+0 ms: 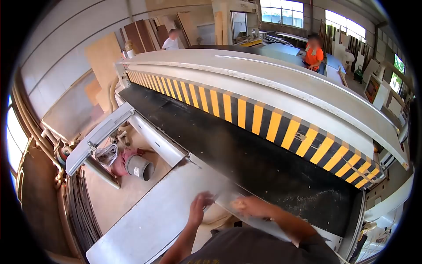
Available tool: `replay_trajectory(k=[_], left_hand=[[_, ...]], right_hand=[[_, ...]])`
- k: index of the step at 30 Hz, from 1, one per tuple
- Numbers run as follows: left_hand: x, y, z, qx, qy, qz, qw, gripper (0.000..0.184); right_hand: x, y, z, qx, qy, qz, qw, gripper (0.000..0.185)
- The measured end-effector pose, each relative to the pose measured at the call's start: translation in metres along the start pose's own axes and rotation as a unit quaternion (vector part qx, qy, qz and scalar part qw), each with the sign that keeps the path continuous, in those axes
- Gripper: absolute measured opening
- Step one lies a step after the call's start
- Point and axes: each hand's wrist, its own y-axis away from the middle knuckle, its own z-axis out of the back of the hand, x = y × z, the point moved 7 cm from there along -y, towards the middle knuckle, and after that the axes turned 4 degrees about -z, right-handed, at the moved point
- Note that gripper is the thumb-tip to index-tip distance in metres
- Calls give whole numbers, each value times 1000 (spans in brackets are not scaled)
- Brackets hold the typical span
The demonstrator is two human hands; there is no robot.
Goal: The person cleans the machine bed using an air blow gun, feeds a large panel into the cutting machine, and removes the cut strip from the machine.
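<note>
My left hand (201, 206) is over the near edge of a pale grey worktop (149, 211), fingers bent and drawn together. A short dark bit shows at its fingertips, too small to name. My right hand (248, 206) is closed and partly smeared by motion, beside the near edge of a long black machine bed (246, 158). What it holds, if anything, I cannot make out. A hazy grey blur fills the gap between the two hands. Beyond the bed runs a long machine beam with a yellow-and-black striped guard (228, 108).
A grey side arm (99, 136) juts out at left, with a dark bucket (140, 168) and a reddish bundle on the floor behind it. Dark strips (83, 207) lie at lower left. Two people, one in an orange shirt (313, 57), are beyond the machine. Boards lean on the wall.
</note>
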Motion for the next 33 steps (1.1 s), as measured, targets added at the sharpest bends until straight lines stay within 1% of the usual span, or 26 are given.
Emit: replay_trajectory(k=[2,3,6,7,8,10,13,15,16,17,18,19,20,21,24,25,26,28,29,31,32,33], left_hand=[[42,5,23,37,-43,78,995,51],[35,6,23,-7,-49,97,994,53],[64,-5,64,-19,-102,133,986,51],[61,-9,76,-83,-96,130,983,50],[57,-11,87,-102,-44,126,986,49],[55,-15,107,-119,110,165,973,50],[67,-11,114,-96,197,231,948,46],[77,-6,104,-58,231,272,932,49],[82,-5,99,-38,248,290,924,50],[95,-6,106,-27,233,289,928,49],[99,-12,121,-8,-8,192,981,40],[92,-16,124,13,-249,81,965,32],[96,-15,123,42,-381,38,923,27],[93,-14,119,57,-507,-8,860,22],[73,-3,108,128,-610,76,779,23],[82,-1,111,162,-632,62,755,29],[97,4,113,229,-645,25,729,30],[103,12,105,356,-658,-52,661,30],[121,11,107,330,-660,63,671,28],[136,25,116,228,-589,34,774,27],[146,25,128,177,-548,19,817,27],[168,10,127,357,-512,-71,778,22]], right_hand=[[3,-14,-32,25,59,-4,998,44],[5,-19,-42,40,86,-6,995,45],[3,-36,-52,36,92,1,995,47],[8,-36,-49,45,99,-22,994,47],[13,-38,-47,52,110,-14,992,47],[21,-42,-42,62,130,5,990,46],[28,-45,-40,59,107,21,992,49],[29,-48,-42,71,73,25,995,48],[29,-50,-41,66,92,13,994,46],[30,-51,-39,60,110,0,992,45],[33,-51,-37,53,127,-14,990,44],[38,-50,-35,45,148,-11,988,43],[45,-47,-31,36,169,-9,985,42],[50,-46,-29,29,190,-8,981,41],[53,-50,-30,47,231,-1,972,41],[53,-50,-36,74,171,24,982,40],[53,-50,-41,100,110,49,988,40],[67,-47,-45,136,44,75,987,43],[75,-45,-46,148,40,73,985,48],[77,-46,-47,158,32,50,986,53],[72,-48,-48,156,26,28,987,52],[67,-49,-49,153,21,7,988,52]])
